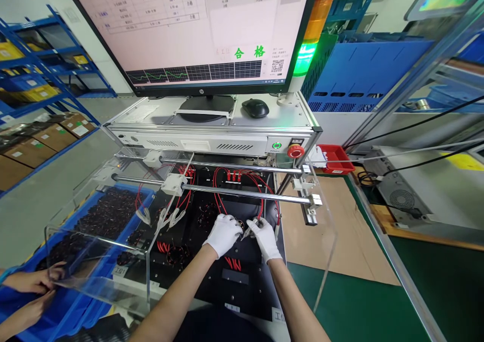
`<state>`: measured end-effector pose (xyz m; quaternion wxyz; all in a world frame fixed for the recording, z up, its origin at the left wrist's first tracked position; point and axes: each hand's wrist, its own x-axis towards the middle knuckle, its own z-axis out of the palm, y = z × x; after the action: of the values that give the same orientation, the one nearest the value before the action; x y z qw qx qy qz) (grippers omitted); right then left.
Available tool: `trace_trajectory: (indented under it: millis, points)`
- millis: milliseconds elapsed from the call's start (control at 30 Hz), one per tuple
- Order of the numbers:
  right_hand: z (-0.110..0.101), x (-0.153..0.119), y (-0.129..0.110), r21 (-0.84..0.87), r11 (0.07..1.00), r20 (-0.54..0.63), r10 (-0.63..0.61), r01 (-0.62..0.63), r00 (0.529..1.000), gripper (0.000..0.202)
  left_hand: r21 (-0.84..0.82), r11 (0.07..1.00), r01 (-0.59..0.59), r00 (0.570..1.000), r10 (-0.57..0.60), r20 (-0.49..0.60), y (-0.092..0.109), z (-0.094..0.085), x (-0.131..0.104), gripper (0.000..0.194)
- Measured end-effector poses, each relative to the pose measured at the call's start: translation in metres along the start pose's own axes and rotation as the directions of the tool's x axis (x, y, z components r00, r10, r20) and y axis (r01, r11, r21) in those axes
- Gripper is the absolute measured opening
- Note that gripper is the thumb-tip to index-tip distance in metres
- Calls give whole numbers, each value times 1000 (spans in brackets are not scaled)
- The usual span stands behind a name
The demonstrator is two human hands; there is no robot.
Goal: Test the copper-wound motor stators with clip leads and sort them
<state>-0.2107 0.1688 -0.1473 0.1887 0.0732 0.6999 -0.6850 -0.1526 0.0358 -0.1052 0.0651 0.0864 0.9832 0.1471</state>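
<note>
My left hand point(222, 236), in a white glove, is closed at the left edge of a small dark ring-shaped part with wires point(241, 225), mostly hidden by the fingers. White-gloved too, my right hand point(266, 238) pinches a pale-sleeved test clip point(249, 229) just right of that part. Red leads point(261, 201) run back from this spot to red terminals point(233, 176) on the black fixture panel point(245, 248). Farther left on the panel lie similar dark wired rings point(178, 255), and several pale clips point(176, 217) hang on red leads.
Metal rails point(234, 192) and a clear acrylic cover point(102, 248) surround the fixture. A monitor point(189, 34) stands behind, above an emergency stop button point(295, 151). At left, another person's bare hands point(40, 286) are over blue bins point(81, 276) of dark parts. Cardboard point(321, 231) lies right.
</note>
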Motion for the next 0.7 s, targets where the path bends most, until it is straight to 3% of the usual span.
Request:
trace_trajectory:
  millis: [133, 267, 367, 433, 467, 500, 600, 700]
  points:
    - [-1, -1, -1, -10, 1000, 1, 5, -5, 1000, 44, -77, 996, 37, 999, -38, -9, 3, -2, -2, 17]
    - [5, -8, -10, -122, 991, -14, -64, 62, 998, 42, -200, 964, 174, 979, -191, -69, 9, -9, 1, 35]
    - [8, -14, -20, -266, 950, 34, -159, 163, 987, 40, -467, 829, 306, 933, -360, -27, 12, -17, 8, 56]
    - [3, -15, -25, -317, 918, 82, -222, 236, 972, 39, -601, 710, 368, 900, -435, 38, 13, -23, 13, 55]
    - [-2, -13, -25, -374, 896, 49, -240, 241, 969, 40, -629, 676, 385, 889, -455, 54, 13, -25, 14, 52]
    - [-9, -11, -23, -470, 859, -25, -243, 203, 970, 41, -631, 670, 391, 884, -465, 54, 12, -27, 15, 48]
    - [-28, 2, -10, -738, 671, -278, -200, -75, 940, 40, -660, 632, 405, 862, -504, 46, 11, -29, 15, 41]
    - [-37, 14, 7, -799, 576, -294, -123, -173, 948, 34, -696, 594, 402, 848, -529, 39, 8, -24, 12, 38]
